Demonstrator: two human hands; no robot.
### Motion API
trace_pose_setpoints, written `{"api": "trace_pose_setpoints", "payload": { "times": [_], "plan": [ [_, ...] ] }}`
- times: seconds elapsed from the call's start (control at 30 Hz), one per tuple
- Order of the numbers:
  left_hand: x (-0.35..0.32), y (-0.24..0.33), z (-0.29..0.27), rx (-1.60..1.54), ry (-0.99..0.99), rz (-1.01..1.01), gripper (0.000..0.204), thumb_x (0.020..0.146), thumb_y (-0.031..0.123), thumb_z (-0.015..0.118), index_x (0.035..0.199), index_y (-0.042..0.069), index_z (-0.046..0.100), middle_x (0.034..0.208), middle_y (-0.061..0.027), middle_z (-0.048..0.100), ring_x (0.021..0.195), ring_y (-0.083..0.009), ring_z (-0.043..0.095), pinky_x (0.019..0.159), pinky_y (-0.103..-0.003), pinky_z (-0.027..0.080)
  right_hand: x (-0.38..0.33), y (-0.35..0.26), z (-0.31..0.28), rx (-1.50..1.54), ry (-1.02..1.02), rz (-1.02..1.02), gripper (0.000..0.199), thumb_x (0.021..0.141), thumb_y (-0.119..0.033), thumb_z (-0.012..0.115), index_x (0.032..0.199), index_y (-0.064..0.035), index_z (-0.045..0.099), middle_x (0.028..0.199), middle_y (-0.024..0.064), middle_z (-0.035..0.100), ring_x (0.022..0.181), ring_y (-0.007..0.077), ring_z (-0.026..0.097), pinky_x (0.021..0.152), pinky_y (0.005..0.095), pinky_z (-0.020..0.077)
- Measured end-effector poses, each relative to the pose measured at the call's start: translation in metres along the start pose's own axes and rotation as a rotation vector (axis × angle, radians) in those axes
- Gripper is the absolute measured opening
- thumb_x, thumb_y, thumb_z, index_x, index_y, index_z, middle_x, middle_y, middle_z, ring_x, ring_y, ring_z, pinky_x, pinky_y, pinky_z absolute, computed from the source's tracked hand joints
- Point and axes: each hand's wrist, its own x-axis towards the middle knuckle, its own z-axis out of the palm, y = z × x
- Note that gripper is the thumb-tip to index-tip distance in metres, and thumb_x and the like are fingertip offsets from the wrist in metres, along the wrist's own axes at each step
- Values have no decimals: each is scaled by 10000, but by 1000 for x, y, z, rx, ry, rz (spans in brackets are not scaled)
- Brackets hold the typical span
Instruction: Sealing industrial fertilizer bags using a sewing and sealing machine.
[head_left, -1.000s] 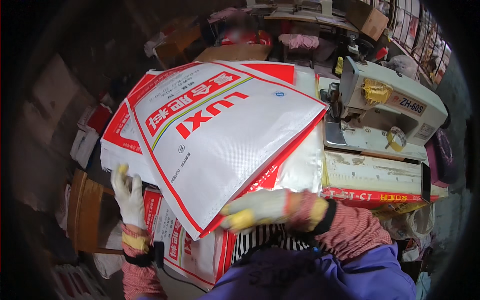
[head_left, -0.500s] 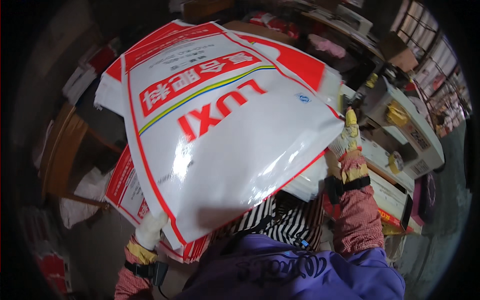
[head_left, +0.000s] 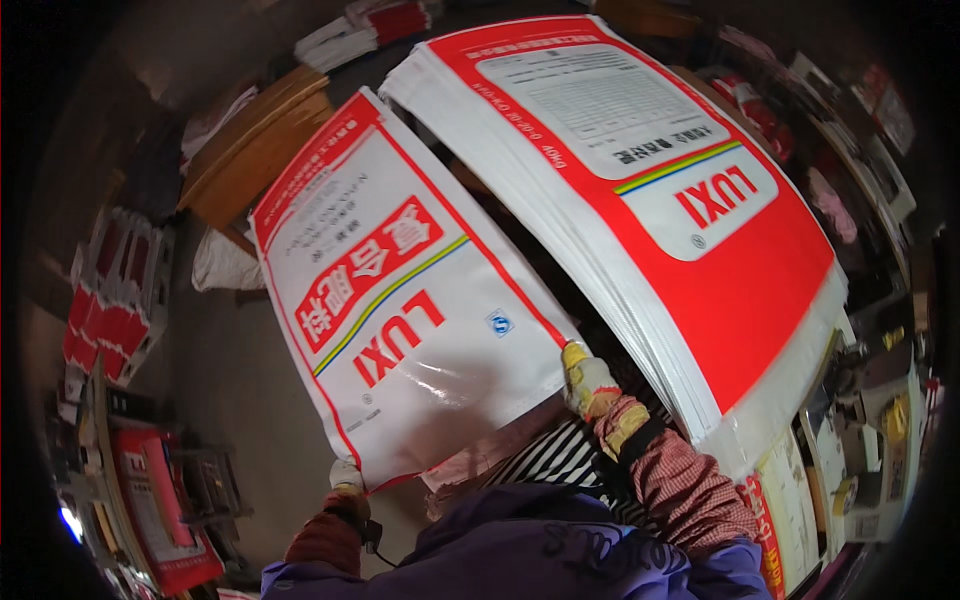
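A flat white plastic sack [head_left: 480,390] with red edges and print stretches out in front of me, to the left of a big stack. My left hand [head_left: 346,476], in a pale glove, grips its near left corner. At the near right corner, my right hand [head_left: 590,382] holds the edge in a white and yellow glove, thumb on top. Beside it on the right rises a thick stack of sacks [head_left: 740,300], its top one mostly red with a white panel. The fingers beneath the held sack are hidden.
Brown wooden furniture [head_left: 250,140] stands beyond the sack at the left, with a white bundle [head_left: 222,262] under it. Folded red and white sacks [head_left: 110,300] are piled at far left. Yellow tape rolls [head_left: 895,420] lie among pale boxes at far right.
The held sack has moved left, off the stack, uncovering the stack's red top sack. Both hands keep their corners. My view has turned leftward.
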Motion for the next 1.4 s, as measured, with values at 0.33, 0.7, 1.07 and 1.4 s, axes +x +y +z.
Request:
{"api": "trace_pose_setpoints", "payload": {
  "times": [0.33,0.7,1.07,1.4],
  "plan": [
    [18,65,6,-422,-2,-326,293,924,252,481,1136,76,580,1025,-168,638,896,-330,603,780,-421,462,-8,18,10,1873,-22,868,346,885,-367,609,1176,-192,545,1103,135,558,900,305,580,776,441,521],
    [98,60,47,10,-313,-288,200,844,239,556,963,104,646,969,-165,646,921,-290,632,754,-389,504,-90,-49,-137,1612,-405,647,405,932,-152,541,1281,33,449,1176,121,568,1007,232,609,825,286,524],
    [-24,384,-115,-316,415,1123,340,770,70,630,1100,27,564,1165,-162,511,1092,-343,487,943,-421,398,-159,-36,-226,1796,62,241,396,917,-159,540,1275,1,490,1191,126,597,1129,226,560,959,354,446],
    [-302,593,-78,130,119,1931,297,719,222,670,940,28,629,1170,-141,545,1070,-307,511,919,-400,411,-231,39,-239,1906,1395,653,160,925,-128,524,995,14,502,907,166,594,653,222,599,624,339,558]
  ]
}}
